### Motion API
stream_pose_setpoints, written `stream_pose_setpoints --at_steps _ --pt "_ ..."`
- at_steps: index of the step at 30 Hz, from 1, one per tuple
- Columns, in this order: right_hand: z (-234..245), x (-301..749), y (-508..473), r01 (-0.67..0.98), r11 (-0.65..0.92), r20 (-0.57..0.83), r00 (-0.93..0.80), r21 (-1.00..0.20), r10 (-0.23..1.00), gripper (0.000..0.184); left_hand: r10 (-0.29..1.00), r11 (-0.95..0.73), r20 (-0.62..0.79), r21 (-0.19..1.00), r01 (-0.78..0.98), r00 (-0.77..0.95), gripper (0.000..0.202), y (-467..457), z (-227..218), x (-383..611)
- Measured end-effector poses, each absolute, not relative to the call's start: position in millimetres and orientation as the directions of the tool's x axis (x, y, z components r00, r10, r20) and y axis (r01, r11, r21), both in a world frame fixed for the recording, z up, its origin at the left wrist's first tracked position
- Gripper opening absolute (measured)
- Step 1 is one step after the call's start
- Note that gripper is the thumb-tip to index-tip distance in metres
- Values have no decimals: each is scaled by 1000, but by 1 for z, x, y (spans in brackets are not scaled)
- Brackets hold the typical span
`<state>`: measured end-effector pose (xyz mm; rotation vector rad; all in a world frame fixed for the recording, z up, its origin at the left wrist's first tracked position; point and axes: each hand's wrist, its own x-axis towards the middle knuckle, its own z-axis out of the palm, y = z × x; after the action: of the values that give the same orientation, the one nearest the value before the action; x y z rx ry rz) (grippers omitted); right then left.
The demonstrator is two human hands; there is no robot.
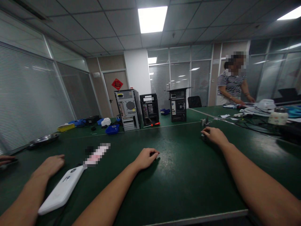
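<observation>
My left hand [147, 158] rests on the green tabletop [178, 185], its fingers loosely curled towards the thumb; nothing shows in it. Farther to the right, my right hand [215, 136] is closed at the fingertips on a small metal piece [203, 135], mostly hidden by the fingers, so its kind cannot be made out. Just beyond that hand stand small metallic parts [206, 122], too small to name. Another person's forearm and hand [48, 165] lie to the left of mine, by a white power strip [63, 188]. One more hand [7, 159] enters at the left edge.
Computer cases [129, 108] stand across the table, with an orange-handled screwdriver [155, 124] and a blue tray [112, 129] near them. A metal dish [44, 140] is at left. A white fan [258, 110] and cables [254, 125] lie right. A person in stripes [231, 83] stands behind.
</observation>
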<state>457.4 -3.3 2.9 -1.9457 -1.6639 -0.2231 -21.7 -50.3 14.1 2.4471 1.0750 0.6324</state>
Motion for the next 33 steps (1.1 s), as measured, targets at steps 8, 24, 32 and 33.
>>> stream_pose_setpoints --at_steps 8,24,32,33 --pt "1 460 -1 943 -74 450 223 -325 865 34 759 -624 235 526 578 607 36 -51 15 -22" --pt "-19 463 7 894 -116 449 326 -433 832 38 753 -635 244 515 576 611 36 -47 10 -21" --pt "-27 462 10 893 -29 382 222 -449 897 47 755 -631 248 525 571 607 35 -49 11 -22" --pt "-28 461 10 896 -21 376 208 -445 903 48 758 -628 245 528 572 605 35 -49 11 -22"
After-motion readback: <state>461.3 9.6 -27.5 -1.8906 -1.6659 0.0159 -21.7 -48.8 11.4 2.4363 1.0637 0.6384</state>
